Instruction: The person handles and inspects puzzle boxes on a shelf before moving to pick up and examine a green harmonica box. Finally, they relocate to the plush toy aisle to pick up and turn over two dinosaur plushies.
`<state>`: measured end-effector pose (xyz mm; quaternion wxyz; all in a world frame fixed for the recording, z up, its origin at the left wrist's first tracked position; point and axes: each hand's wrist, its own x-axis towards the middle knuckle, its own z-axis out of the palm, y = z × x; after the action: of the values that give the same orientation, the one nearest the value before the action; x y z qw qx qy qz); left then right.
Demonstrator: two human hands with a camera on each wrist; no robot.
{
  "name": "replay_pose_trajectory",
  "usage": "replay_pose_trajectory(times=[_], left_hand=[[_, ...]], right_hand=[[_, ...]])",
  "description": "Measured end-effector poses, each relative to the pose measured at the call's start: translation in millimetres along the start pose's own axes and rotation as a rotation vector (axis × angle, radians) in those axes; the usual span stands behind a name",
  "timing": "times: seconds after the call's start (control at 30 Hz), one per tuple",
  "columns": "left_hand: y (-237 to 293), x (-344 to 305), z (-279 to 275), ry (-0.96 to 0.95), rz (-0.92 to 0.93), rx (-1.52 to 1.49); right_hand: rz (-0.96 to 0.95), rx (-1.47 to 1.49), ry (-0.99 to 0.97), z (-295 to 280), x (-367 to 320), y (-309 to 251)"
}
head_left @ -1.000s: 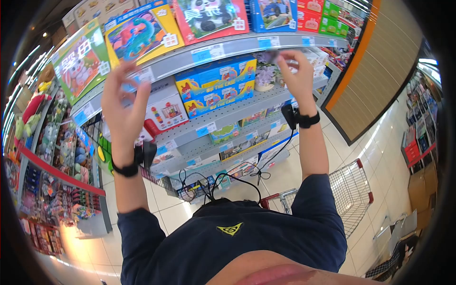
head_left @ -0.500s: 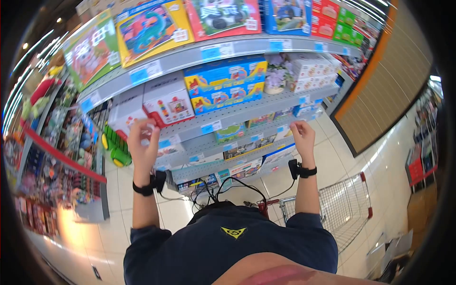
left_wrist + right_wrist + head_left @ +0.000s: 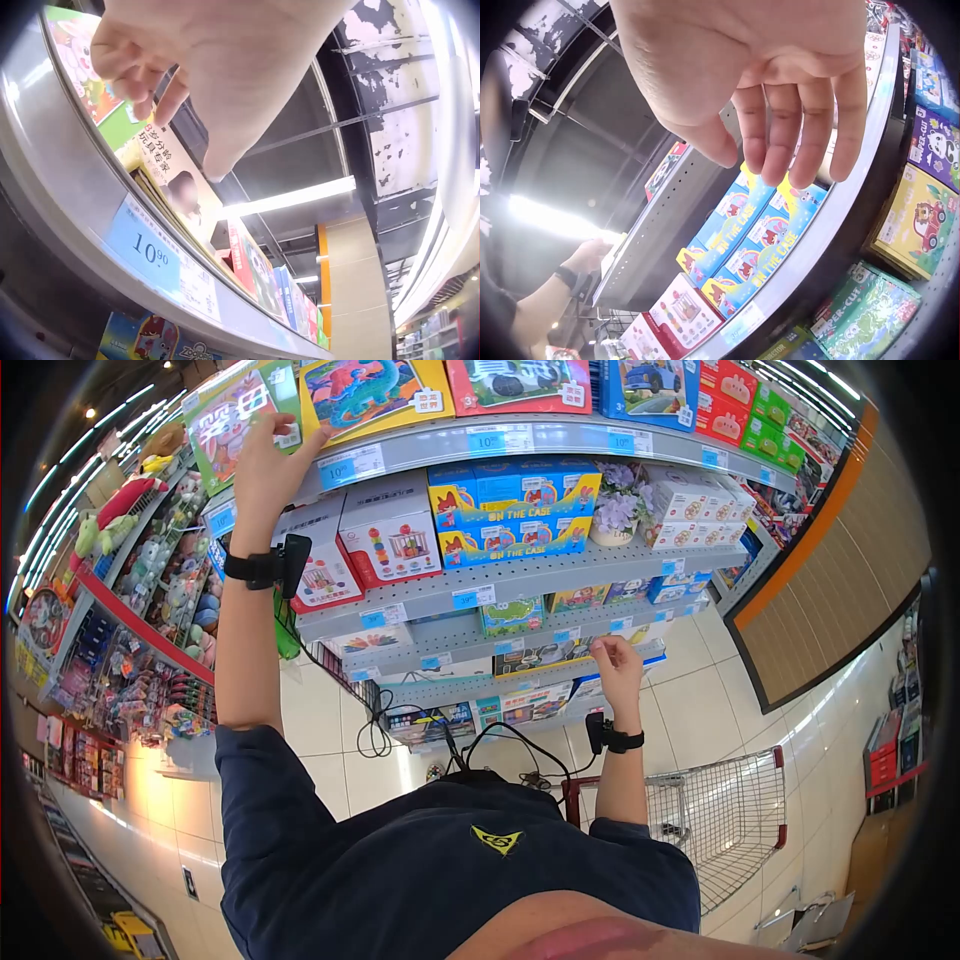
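Observation:
My left hand (image 3: 268,472) is raised to the top shelf, at the right edge of a green picture box (image 3: 235,430) with a cartoon rabbit. In the left wrist view its fingers (image 3: 139,79) bend in front of that green box, while the thumb stands apart with nothing pinched. A yellow box with a dinosaur (image 3: 365,395) stands just right of the thumb. My right hand (image 3: 618,672) hangs lower, in front of the lower shelves, its fingers loosely bent and holding nothing. In the right wrist view its fingers overlap blue-and-yellow "On the Case" boxes (image 3: 742,247).
Below the top shelf edge (image 3: 430,450) stand white toy boxes (image 3: 390,540) and a pot of purple flowers (image 3: 618,505). A shopping cart (image 3: 725,810) is at the right on the tiled floor. Plush toys (image 3: 150,580) fill a rack at the left. Cables hang before the shirt.
My left hand dropped from the top shelf edge, then rose to the green box. The right hand came down from beside the purple flowers to below that shelf. The head view has shifted.

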<state>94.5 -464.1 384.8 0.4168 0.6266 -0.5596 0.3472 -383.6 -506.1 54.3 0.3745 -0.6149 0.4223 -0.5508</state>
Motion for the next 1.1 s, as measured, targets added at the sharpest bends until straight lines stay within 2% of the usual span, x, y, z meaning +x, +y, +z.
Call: replay_pose_trajectory(times=[0.03,0.1,0.17,0.2,0.27,0.33,0.37,0.43,0.5,0.53,0.6,0.63,0.7,0.8,0.87,1.0,1.07,1.1], left_hand=[[4,2,4,0.076,0.053,0.008],[17,-11,-4,0.213,0.095,-0.217],[39,-45,-14,0.211,0.077,-0.378],[52,-70,-19,0.159,0.058,-0.439],[52,-123,-17,0.024,0.171,-0.523],[58,-181,-12,-0.149,0.041,-0.636],[49,-217,0,-0.175,-0.023,-0.637],[48,-275,10,-0.280,-0.293,-0.722],[55,-317,13,-0.305,-0.454,-0.846],[57,-331,11,-0.309,-0.456,-0.860],[60,-354,3,-0.493,-0.493,-0.828],[62,-359,0,-0.499,-0.504,-0.834],[62,-364,-9,-0.523,-0.361,-0.857],[61,-368,-28,-0.565,-0.369,-0.891],[59,-374,-43,-0.616,-0.448,-0.971],[59,-397,-66,-0.801,-0.297,-1.119],[65,-400,-86,-0.837,-0.134,-1.179],[64,-409,-91,-0.837,-0.155,-1.172]], right_hand=[[-0.001,0.007,0.023,-1,-4,1],[0.012,-0.021,0.034,-8,-16,-2],[0.019,-0.057,0.065,-19,-26,-3],[0.034,0.015,0.084,-24,-33,3],[0.029,0.079,0.127,-38,-41,5],[0.099,0.274,0.188,-48,-52,2],[0.086,0.274,0.200,-50,-56,1],[0.200,0.385,0.344,-52,-60,-3],[0.184,0.375,0.373,-47,-58,-7],[0.140,0.339,0.349,-42,-56,-6],[0.081,0.296,0.303,-25,-55,-15],[0.088,0.284,0.302,-13,-52,-24],[0.006,0.274,0.149,12,-52,-45],[-0.050,0.317,0.036,60,-56,-81],[-0.051,0.352,-0.060,96,-69,-105],[-0.071,0.438,-0.226,166,-106,-152],[-0.085,0.526,-0.323,198,-129,-164],[-0.071,0.529,-0.338,209,-140,-170]])
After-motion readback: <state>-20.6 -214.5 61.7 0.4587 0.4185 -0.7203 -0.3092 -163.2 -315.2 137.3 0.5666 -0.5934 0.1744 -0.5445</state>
